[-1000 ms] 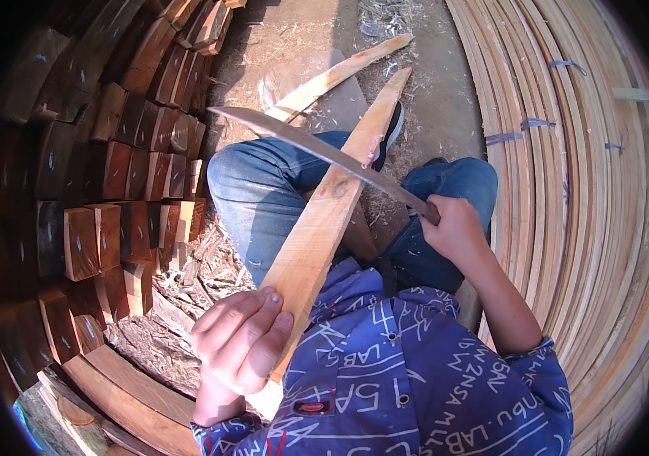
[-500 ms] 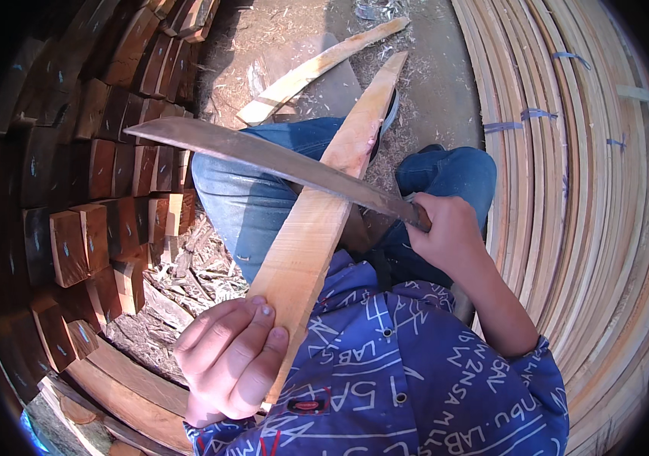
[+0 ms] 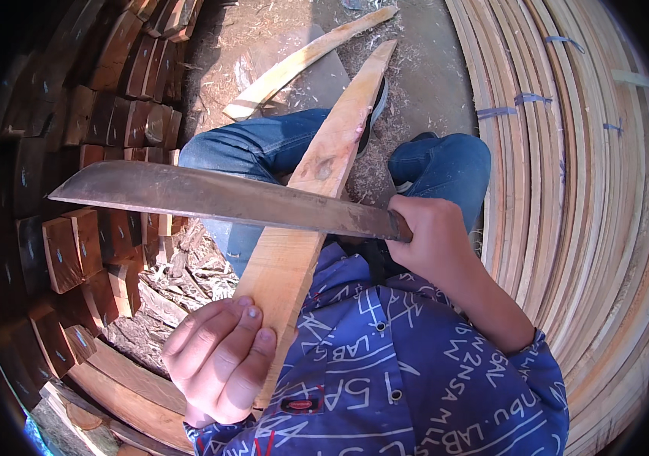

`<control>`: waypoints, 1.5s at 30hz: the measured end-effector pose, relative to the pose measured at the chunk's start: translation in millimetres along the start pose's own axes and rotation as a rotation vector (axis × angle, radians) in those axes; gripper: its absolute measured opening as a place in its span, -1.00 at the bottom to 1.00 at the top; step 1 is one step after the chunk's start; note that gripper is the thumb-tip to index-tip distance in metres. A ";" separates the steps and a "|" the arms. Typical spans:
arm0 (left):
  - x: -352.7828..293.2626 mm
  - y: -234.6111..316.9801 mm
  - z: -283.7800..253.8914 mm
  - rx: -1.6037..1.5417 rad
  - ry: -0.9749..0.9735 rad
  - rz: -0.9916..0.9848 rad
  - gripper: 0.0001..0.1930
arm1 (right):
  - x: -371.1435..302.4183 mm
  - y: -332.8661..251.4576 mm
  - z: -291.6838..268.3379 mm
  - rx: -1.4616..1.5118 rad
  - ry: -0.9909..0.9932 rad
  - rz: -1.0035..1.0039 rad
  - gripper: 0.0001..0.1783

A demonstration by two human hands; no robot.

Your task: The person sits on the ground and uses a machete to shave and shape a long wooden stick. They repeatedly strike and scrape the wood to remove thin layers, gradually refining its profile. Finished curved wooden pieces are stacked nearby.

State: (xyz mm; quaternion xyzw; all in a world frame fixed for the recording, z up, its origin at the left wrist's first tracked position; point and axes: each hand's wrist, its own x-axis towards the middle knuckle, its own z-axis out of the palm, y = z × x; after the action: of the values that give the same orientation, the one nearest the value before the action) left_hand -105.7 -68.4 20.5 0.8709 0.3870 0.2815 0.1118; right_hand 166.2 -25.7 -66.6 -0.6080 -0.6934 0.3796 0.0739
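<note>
My left hand (image 3: 222, 357) is closed around the near, wide end of a pale wooden plank (image 3: 283, 262), fingers over its edge. The plank slants up and away to a narrow tip beyond my knees, with a dark knot about midway. In my right hand (image 3: 432, 232) is the handle of a machete (image 3: 226, 199), mostly hidden by the fingers. Its long, dark-stained blade points left and crosses over the plank, above my left thigh. Whether blade and wood touch, I cannot tell.
A second curved wooden piece (image 3: 305, 64) lies on the ground ahead, by a flat slab (image 3: 324, 83). Stacked dark timber blocks (image 3: 74, 247) rise on the left, with wood chips (image 3: 191, 266) below. Long strips (image 3: 537, 190), tied with bluish bands, line the right.
The machete has come nearer to me along the plank, its tip swinging left and down and its broad face turning more into view. My left hand keeps its hold.
</note>
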 end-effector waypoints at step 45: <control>7.9 -9.6 -10.6 0.111 -0.006 -0.088 -0.79 | 11.9 28.1 11.8 0.213 -0.008 0.123 -0.76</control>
State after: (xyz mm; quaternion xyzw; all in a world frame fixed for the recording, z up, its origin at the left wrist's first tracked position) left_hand -113.4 -56.4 28.4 0.8588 0.4396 0.2516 0.0766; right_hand 178.6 -20.8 -96.5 -0.6366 -0.6110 0.4571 0.1119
